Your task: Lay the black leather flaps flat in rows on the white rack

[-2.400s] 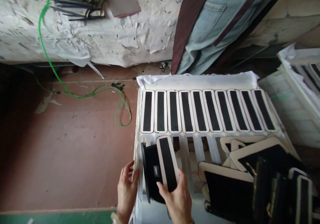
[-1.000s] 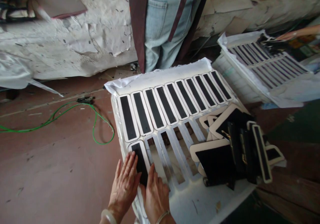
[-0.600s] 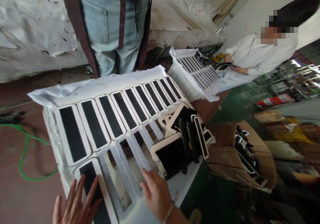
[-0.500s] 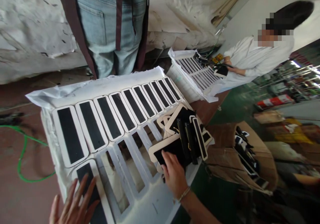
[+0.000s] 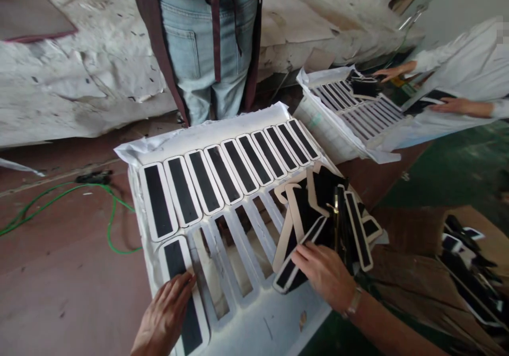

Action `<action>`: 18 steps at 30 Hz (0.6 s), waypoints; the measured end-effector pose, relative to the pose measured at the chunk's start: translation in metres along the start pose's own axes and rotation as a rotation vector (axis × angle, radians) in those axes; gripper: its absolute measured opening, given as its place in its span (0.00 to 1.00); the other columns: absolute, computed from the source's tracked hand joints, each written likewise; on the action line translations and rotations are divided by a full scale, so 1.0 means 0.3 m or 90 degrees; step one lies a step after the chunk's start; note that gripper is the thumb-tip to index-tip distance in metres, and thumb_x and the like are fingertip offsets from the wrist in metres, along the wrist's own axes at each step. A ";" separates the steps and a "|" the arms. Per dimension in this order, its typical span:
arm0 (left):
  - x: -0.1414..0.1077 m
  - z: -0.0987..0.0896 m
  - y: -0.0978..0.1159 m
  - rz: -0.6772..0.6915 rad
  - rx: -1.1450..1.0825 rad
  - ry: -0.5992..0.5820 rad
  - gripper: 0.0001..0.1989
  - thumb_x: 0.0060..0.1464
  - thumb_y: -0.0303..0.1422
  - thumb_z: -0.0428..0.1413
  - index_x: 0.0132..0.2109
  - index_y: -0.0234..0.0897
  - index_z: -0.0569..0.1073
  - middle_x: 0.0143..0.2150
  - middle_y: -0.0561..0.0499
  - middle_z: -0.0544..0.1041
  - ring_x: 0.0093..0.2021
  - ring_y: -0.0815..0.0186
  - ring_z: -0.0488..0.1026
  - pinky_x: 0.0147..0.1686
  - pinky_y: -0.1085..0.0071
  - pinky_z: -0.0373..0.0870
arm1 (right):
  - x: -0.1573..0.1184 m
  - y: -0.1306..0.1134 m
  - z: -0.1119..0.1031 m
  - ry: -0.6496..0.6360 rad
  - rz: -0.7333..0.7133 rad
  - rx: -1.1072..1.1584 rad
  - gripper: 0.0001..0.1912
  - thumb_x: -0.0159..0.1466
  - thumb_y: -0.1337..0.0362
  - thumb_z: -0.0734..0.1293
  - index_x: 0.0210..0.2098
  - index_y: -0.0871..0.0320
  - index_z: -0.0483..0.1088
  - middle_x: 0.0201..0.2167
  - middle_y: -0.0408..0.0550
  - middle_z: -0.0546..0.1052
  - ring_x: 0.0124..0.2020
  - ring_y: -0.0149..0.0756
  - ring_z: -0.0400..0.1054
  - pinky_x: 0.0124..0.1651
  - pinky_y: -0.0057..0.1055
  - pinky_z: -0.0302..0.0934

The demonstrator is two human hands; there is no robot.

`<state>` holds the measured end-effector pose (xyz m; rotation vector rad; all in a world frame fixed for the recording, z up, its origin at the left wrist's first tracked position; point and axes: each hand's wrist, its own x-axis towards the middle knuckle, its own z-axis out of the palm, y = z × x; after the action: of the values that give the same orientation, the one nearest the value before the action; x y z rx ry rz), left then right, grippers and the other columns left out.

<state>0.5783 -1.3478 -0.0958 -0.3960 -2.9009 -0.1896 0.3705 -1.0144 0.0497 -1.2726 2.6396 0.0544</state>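
Note:
A row of black panels with pale rims (image 5: 225,173) lies over slots along the far side of a white slotted tray (image 5: 274,324). My left hand (image 5: 169,305) rests on one more such panel (image 5: 173,255) at the near left, fingers close together and laid across it. At the right, my right hand (image 5: 328,274) pinches the edge of a narrow pale-rimmed black panel (image 5: 288,274), tilted against a heap of similar pieces (image 5: 314,194). Its thumb is hidden. Open slots show between the two hands.
A person in jeans (image 5: 210,43) stands behind the tray. Farther right, another person's hands (image 5: 461,107) work at a second slotted tray (image 5: 334,128). A cardboard box (image 5: 481,207) of black pieces stands at right, a green cable (image 5: 111,223) on the floor at left.
My left hand's spread fingers have drawn together on the near panel. My right hand has gone from resting on a broad panel to gripping a narrow one. The view has shifted.

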 end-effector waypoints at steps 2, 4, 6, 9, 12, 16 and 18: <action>0.014 -0.013 0.015 -0.019 -0.006 0.001 0.15 0.61 0.26 0.47 0.51 0.36 0.72 0.49 0.48 0.77 0.48 0.63 0.73 0.49 0.67 0.67 | -0.068 -0.046 -0.076 0.129 -0.078 0.015 0.19 0.66 0.78 0.51 0.29 0.56 0.67 0.34 0.44 0.76 0.27 0.34 0.64 0.31 0.34 0.56; 0.021 -0.015 0.025 -0.033 -0.007 0.006 0.14 0.61 0.29 0.48 0.51 0.35 0.72 0.50 0.46 0.76 0.48 0.62 0.73 0.49 0.65 0.67 | -0.119 -0.079 -0.133 0.244 -0.132 0.038 0.18 0.68 0.75 0.52 0.30 0.57 0.68 0.39 0.46 0.77 0.32 0.33 0.68 0.36 0.31 0.61; 0.022 -0.011 0.030 -0.040 -0.007 0.013 0.13 0.62 0.30 0.49 0.51 0.34 0.72 0.50 0.45 0.76 0.49 0.61 0.73 0.49 0.64 0.67 | -0.146 -0.095 -0.142 0.291 -0.157 0.065 0.16 0.69 0.73 0.54 0.31 0.58 0.70 0.42 0.48 0.78 0.40 0.34 0.70 0.44 0.30 0.65; 0.022 -0.007 0.031 -0.043 -0.009 0.023 0.14 0.62 0.30 0.48 0.52 0.34 0.72 0.50 0.45 0.76 0.48 0.61 0.73 0.49 0.63 0.67 | -0.162 -0.091 -0.029 0.267 -0.138 0.084 0.15 0.67 0.75 0.55 0.36 0.60 0.72 0.44 0.51 0.78 0.47 0.36 0.71 0.50 0.29 0.68; 0.026 -0.013 0.029 -0.039 -0.010 0.023 0.14 0.62 0.30 0.48 0.52 0.34 0.71 0.52 0.46 0.76 0.50 0.61 0.72 0.50 0.64 0.66 | -0.172 -0.084 0.185 0.180 -0.001 0.107 0.19 0.66 0.76 0.51 0.39 0.61 0.73 0.43 0.52 0.78 0.45 0.36 0.73 0.46 0.30 0.73; 0.038 -0.020 0.029 -0.044 -0.014 0.017 0.14 0.62 0.30 0.49 0.52 0.35 0.71 0.55 0.45 0.75 0.53 0.61 0.71 0.53 0.65 0.66 | -0.127 -0.151 0.395 0.135 0.326 0.228 0.19 0.69 0.61 0.55 0.54 0.64 0.65 0.49 0.57 0.75 0.50 0.41 0.71 0.51 0.38 0.71; 0.042 -0.020 0.030 -0.046 -0.007 0.014 0.15 0.62 0.31 0.48 0.53 0.35 0.71 0.55 0.46 0.75 0.53 0.61 0.71 0.53 0.65 0.66 | -0.061 -0.218 0.421 0.138 0.427 0.232 0.29 0.66 0.52 0.61 0.59 0.67 0.60 0.52 0.61 0.72 0.53 0.49 0.68 0.53 0.45 0.68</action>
<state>0.5701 -1.3369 -0.0863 -0.2889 -2.8965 -0.2204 0.4542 -1.0257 -0.0663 -0.2674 2.9474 -0.4602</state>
